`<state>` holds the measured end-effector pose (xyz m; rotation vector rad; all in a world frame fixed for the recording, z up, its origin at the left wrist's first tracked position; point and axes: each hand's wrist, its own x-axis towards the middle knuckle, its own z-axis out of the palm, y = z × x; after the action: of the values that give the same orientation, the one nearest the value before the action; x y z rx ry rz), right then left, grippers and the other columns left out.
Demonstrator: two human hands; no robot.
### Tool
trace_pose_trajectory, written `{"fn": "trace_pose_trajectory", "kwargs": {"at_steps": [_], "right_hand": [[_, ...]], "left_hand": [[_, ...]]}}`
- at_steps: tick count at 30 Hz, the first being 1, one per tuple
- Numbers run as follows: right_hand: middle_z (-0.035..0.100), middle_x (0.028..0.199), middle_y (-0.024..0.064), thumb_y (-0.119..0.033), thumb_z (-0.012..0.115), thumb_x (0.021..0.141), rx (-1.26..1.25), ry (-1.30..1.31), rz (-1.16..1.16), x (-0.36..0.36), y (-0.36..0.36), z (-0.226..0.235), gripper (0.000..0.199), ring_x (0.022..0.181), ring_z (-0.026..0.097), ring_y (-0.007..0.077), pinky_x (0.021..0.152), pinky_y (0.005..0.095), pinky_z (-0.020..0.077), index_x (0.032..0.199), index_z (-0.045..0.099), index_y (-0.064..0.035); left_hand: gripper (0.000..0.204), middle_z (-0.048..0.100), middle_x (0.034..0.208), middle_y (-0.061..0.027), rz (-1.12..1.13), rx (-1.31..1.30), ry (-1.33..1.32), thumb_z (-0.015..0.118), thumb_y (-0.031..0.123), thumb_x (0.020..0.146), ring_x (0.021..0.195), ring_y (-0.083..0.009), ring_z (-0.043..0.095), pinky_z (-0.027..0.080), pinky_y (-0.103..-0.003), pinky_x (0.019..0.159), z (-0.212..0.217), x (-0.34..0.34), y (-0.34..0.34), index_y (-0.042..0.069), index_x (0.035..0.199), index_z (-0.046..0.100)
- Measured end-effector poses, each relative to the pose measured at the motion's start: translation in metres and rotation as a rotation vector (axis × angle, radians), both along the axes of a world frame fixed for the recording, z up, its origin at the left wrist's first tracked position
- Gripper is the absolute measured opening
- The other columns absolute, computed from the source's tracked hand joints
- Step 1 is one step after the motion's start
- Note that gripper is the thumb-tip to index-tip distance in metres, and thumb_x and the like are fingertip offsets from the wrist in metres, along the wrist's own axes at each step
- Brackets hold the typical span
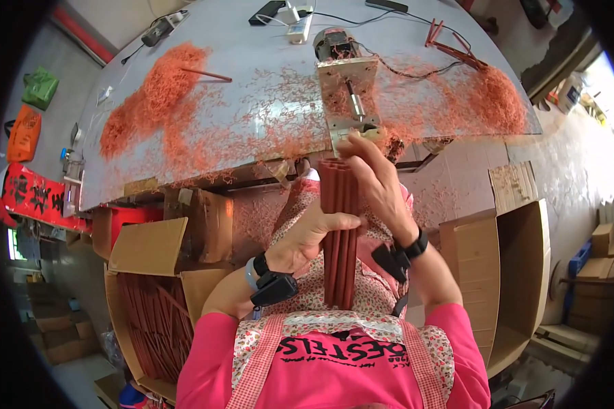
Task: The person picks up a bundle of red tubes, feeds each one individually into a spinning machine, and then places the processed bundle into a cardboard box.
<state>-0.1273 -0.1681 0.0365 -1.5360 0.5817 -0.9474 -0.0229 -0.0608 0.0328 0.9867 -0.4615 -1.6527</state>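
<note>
An upright bundle of reddish-brown rods [340,262] stands in front of my chest, its upper ends level with one another. My left hand [314,235] wraps around its middle, thumb across the front. My right hand [381,178] is beside the top of the bundle with fingers stretched out, the fingertips close to the rod ends; whether they touch cannot be made out. Just beyond my hands, a small motor [335,44] sits on a metal bracket with a shiny spindle [355,105] at the table's near edge.
Orange shavings [167,82] cover much of the grey table [252,34], with another heap [498,102] at right. An open cardboard box [150,252] of similar rods stands at my left, another open box [518,266] at my right. Loose rods [457,51] and cords lie on the table.
</note>
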Motion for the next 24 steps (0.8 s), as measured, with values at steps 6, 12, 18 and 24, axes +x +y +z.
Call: {"fn": "trace_pose_trajectory", "kwargs": {"at_steps": [6, 12, 18, 24], "right_hand": [[0.061, 0.094, 0.0202, -0.017, 0.055, 0.089, 0.025, 0.448, 0.084, -0.044, 0.05, -0.038, 0.028, 0.082, 0.063, 0.029, 0.069, 0.034, 0.0495, 0.11, 0.056, 0.0017], [0.06, 0.081, 0.0177, -0.016, 0.054, 0.09, -0.146, 0.396, -0.034, -0.054, 0.039, -0.057, 0.026, 0.07, 0.061, 0.0285, 0.061, 0.0357, 0.0478, 0.109, 0.053, 0.0012], [0.037, 0.059, 0.0007, -0.02, 0.042, 0.098, 0.86, -0.025, 0.105, -0.053, 0.032, -0.021, 0.024, 0.045, 0.037, 0.0094, 0.041, 0.024, 0.0334, 0.113, 0.047, -0.0012], [0.032, 0.059, -0.0034, -0.025, 0.034, 0.101, 0.915, -0.02, 0.173, -0.042, 0.016, -0.008, 0.029, 0.044, 0.03, 0.0045, 0.04, 0.0185, 0.0284, 0.119, 0.041, -0.0036]], "left_hand": [[0.029, 0.062, 0.088, -0.0063, 0.28, -0.061, -0.226, 0.071, 0.008, 0.074, 0.081, -0.0148, 0.061, 0.051, -0.03, 0.074, -0.009, 0.01, -0.029, 0.002, 0.099, 0.057], [0.037, 0.063, 0.091, -0.0083, 0.191, -0.063, -0.314, 0.07, 0.008, 0.073, 0.08, -0.0162, 0.062, 0.05, -0.03, 0.075, -0.018, 0.008, -0.043, 0.001, 0.106, 0.055], [0.04, 0.064, 0.091, -0.011, 0.111, 0.07, -0.014, 0.067, 0.01, 0.077, 0.083, -0.0202, 0.064, 0.052, -0.034, 0.077, -0.025, 0.023, -0.029, 0.001, 0.113, 0.05], [0.044, 0.064, 0.093, -0.011, 0.084, 0.152, 0.156, 0.066, 0.012, 0.078, 0.086, -0.0215, 0.064, 0.051, -0.035, 0.081, -0.032, 0.01, -0.012, 0.002, 0.117, 0.047]]}}
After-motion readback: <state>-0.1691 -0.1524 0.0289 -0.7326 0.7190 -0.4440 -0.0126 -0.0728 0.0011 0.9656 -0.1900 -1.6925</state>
